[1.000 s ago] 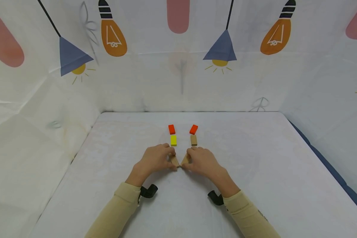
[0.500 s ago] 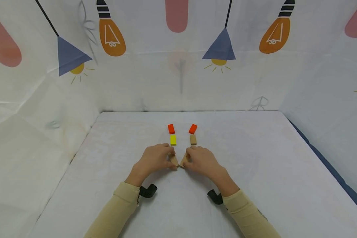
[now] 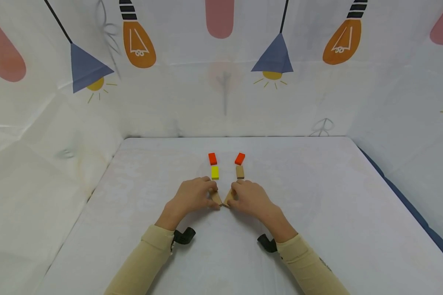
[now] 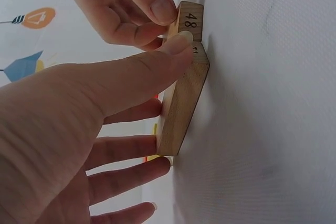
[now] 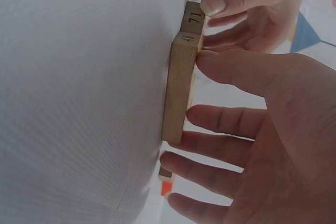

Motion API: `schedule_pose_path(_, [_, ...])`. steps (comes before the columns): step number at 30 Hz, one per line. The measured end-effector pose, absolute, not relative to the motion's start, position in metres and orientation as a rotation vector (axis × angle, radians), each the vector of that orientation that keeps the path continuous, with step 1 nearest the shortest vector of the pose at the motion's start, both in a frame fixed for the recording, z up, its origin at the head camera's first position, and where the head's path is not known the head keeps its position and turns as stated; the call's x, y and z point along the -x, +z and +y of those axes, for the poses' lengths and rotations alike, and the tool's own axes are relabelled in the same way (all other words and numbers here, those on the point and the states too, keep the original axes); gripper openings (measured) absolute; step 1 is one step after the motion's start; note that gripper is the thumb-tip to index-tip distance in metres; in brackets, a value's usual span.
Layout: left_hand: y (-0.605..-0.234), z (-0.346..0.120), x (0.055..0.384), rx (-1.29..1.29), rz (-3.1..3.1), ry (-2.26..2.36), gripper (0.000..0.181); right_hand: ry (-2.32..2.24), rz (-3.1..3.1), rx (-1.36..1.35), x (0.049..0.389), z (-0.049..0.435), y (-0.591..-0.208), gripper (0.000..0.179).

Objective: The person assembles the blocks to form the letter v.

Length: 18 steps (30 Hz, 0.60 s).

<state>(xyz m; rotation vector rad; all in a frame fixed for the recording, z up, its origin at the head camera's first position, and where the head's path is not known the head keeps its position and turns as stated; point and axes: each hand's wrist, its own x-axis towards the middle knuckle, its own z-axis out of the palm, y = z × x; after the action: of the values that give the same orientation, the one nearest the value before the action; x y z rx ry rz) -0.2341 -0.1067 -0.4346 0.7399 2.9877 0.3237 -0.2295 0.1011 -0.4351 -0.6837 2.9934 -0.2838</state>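
Two plain wooden blocks lie on the white table in a V, their near ends meeting. My left hand (image 3: 195, 195) holds the left wooden block (image 4: 184, 106) lengthwise, thumb on the near end and fingertips at the far end. Its near face bears a 71 in the right wrist view. The right wooden block (image 5: 180, 87), whose near face reads 48 in the left wrist view, is gripped the same way by my right hand (image 3: 253, 199). Beyond the hands stand a yellow block (image 3: 215, 172) on the left and a tan block (image 3: 240, 171) on the right.
Past the yellow block lies a slanted red block (image 3: 212, 159); another red block (image 3: 240, 158) leans the other way beyond the tan one. A white cloth wall (image 3: 170, 102) printed with lamps and bulbs rises behind the table (image 3: 317, 184). Each wrist wears a black camera mount.
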Motion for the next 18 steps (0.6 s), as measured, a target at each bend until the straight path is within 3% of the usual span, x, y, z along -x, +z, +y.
schedule_pose_path(18, [-0.4397, -0.1051, 0.235, -0.723, 3.039, 0.335, 0.043, -0.321, 2.996, 0.705, 0.2291, 0.1038, -0.436, 0.024])
